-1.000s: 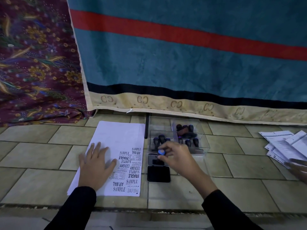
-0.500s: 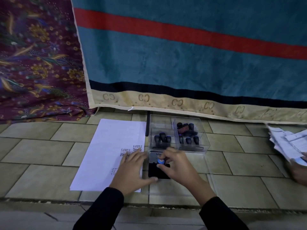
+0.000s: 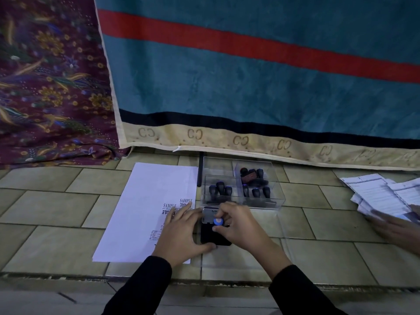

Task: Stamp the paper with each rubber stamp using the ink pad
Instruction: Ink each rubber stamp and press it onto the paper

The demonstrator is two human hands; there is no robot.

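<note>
Stamp [image 3: 218,221] with a blue cap stands upright at the black ink pad [image 3: 214,238], pinched by the right hand [image 3: 238,226]. The left hand [image 3: 181,233] lies flat with fingers spread on the paper [image 3: 147,201], thumb touching the pad.

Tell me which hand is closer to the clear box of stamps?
Right. The right hand pinches a stamp just in front of the box; the left hand lies farther left, on the paper.
</note>
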